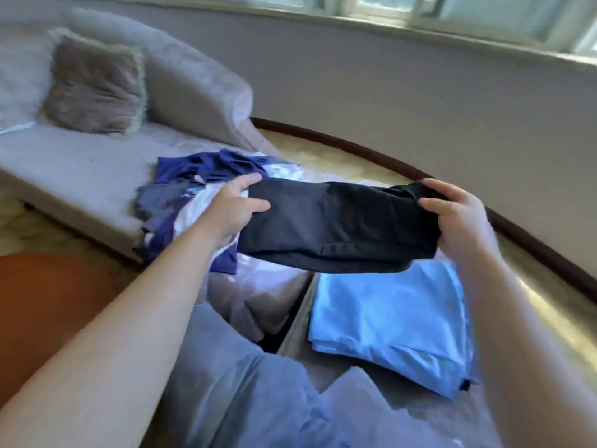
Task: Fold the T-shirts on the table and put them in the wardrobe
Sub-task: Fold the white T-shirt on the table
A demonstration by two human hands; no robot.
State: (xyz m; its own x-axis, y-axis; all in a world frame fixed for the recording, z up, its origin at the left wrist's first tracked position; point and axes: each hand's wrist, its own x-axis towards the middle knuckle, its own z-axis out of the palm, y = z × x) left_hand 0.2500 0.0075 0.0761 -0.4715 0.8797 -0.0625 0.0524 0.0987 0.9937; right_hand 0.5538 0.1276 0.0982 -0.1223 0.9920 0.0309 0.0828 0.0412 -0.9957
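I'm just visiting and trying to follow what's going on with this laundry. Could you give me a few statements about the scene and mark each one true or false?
1. Both hands hold the black T-shirt, the left hand at one end and the right hand at the other. True.
2. The black T-shirt lies flat on the sofa. False: it is held up in the air, above the other clothes.
3. A folded light blue T-shirt lies below the black one. True.
4. The pile of dark blue clothes is neatly folded. False: it is a rumpled heap.
5. A cushion sits on the sofa. True.
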